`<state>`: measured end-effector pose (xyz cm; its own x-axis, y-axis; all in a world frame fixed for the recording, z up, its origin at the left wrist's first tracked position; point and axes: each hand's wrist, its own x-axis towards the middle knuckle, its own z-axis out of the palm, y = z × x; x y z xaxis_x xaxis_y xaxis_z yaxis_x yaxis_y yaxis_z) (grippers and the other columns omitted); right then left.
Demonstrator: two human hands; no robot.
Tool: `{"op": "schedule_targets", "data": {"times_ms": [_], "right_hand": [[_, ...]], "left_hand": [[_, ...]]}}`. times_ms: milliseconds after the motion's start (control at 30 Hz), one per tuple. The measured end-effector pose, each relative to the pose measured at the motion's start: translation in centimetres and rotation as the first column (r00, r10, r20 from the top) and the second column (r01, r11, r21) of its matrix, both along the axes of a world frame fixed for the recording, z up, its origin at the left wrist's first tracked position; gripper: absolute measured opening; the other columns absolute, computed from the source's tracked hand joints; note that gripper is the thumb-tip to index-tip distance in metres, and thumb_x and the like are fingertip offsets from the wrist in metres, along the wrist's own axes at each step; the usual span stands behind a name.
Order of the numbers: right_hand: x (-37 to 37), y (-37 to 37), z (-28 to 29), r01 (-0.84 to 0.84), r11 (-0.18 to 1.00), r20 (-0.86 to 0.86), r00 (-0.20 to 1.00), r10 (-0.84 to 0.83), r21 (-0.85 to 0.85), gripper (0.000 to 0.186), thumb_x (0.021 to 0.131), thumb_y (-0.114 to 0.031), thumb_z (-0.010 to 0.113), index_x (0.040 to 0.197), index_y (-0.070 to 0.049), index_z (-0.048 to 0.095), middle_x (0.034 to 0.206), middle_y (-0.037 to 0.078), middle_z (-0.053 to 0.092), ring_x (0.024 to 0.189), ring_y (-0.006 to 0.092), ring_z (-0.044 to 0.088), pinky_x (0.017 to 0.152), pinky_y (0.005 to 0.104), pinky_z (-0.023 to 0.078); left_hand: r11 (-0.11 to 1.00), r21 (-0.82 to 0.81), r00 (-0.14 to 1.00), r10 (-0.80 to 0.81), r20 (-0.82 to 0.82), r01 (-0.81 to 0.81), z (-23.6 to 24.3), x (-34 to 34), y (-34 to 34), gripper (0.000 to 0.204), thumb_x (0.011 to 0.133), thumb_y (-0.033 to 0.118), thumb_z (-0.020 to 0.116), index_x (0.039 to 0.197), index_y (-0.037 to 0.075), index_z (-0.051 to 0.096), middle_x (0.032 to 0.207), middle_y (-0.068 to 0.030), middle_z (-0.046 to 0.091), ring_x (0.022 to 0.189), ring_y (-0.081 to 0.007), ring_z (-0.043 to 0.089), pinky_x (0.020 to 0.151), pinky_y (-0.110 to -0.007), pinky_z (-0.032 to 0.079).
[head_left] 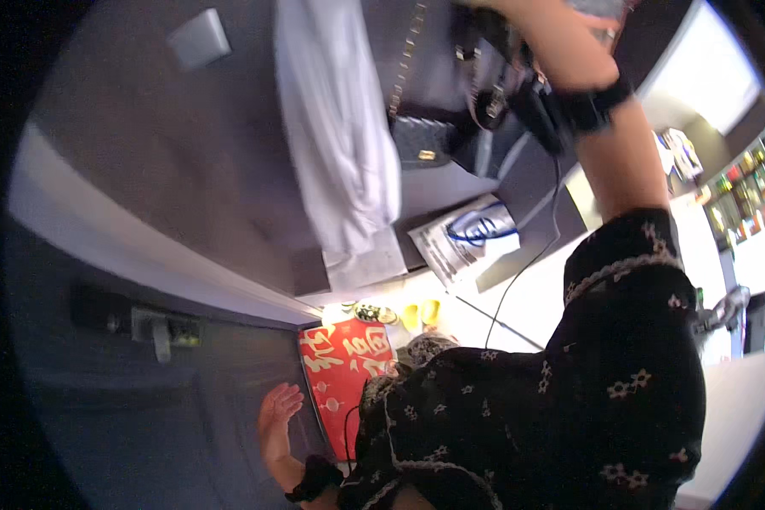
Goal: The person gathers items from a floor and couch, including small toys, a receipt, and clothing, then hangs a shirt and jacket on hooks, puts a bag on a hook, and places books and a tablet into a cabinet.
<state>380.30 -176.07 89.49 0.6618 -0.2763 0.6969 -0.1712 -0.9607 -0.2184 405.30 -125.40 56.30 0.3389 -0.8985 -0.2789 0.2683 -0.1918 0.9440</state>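
Right up close, the black shirt (625,327) with its pale flowers fills the lower right, and from its sleeve the right hand (561,42) stretches to the upper edge, blurred, a black band (599,106) at the wrist; the fingers are cropped, so there's no telling whether they grip anything. Just below it, among dark straps, hangs the black bag (421,142), gold clasp facing out, chain running up beyond view. On its left a long white cloth (336,127) drops beside the dark wall (161,127), and underneath comes a paper bag (463,255), white with blue handles, a blue mark and dark print too small to make out. A thin cable (518,272) trails from near the wrist to the shirt, crossing the space between. Down low, the left hand (280,412) is bare and open, fingers extended, between the door (229,416) and the red mat (340,391), which carries big pale-gold characters. Yellow slippers (431,314) and a patterned shoe (376,314) line the mat's far edge, with pale floor (484,327) opening to their right. The handle (161,337) juts from the door, a white switch (201,40) sits up on the wall, and far off right, shelves (744,200) are packed with small colourful things.
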Motion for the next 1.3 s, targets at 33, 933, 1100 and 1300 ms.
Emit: {"op": "schedule_targets", "data": {"times_ms": [33,933,1100,1300], "right_hand": [[-2.5,2.5,-2.6,0.099,0.988,-0.102,0.989,-0.111,-0.116,0.012,0.078,-0.016,0.057,0.087,-0.008,0.056,0.069,0.006,0.058,0.057,0.0179,0.054,0.051,0.0299,0.043],[-58.2,7.4,-32.6,0.986,-0.136,-0.429,-0.164,-0.888,-0.095,0.066,0.066,-0.014,0.059,0.128,-0.015,0.035,0.134,0.011,0.030,0.125,0.0299,0.024,0.103,0.0414,0.020],[-64.1,4.0,-35.2,0.966,-0.260,-0.444,-0.234,-0.865,-0.002,0.041,0.064,-0.013,0.060,0.105,-0.014,0.058,0.128,0.015,0.038,0.121,0.0322,0.032,0.100,0.0386,0.026],[-56.5,8.7,-29.0,0.623,0.679,0.122,0.695,-0.708,0.389,0.025,0.060,0.009,0.050,0.081,-0.002,0.054,0.107,0.016,0.055,0.099,0.0332,0.051,0.089,0.0368,0.038]], "left_hand": [[1.000,-0.019,1.000,0.003,-0.025,-0.004,-0.3,0.2,-0.5,0.056,0.081,0.036,0.058,0.118,-0.004,0.042,0.110,-0.0171,0.054,0.100,-0.0242,0.054,0.084,-0.035,0.044],[0.797,0.064,0.799,-0.596,-0.084,0.601,0.4,-25.0,-23.9,0.039,0.088,0.025,0.048,0.116,-0.001,0.044,0.108,-0.0123,0.055,0.093,-0.0188,0.055,0.082,-0.029,0.041],[0.756,0.077,0.759,-0.646,-0.080,0.651,0.9,-33.9,-27.4,0.033,0.088,0.016,0.047,0.115,-0.002,0.045,0.108,-0.0117,0.055,0.098,-0.0176,0.052,0.085,-0.028,0.039],[0.620,0.027,0.621,-0.783,-0.042,0.784,0.0,-43.8,-32.9,0.034,0.089,0.019,0.046,0.117,-0.001,0.045,0.111,-0.0112,0.054,0.100,-0.0171,0.052,0.086,-0.028,0.039]]}}
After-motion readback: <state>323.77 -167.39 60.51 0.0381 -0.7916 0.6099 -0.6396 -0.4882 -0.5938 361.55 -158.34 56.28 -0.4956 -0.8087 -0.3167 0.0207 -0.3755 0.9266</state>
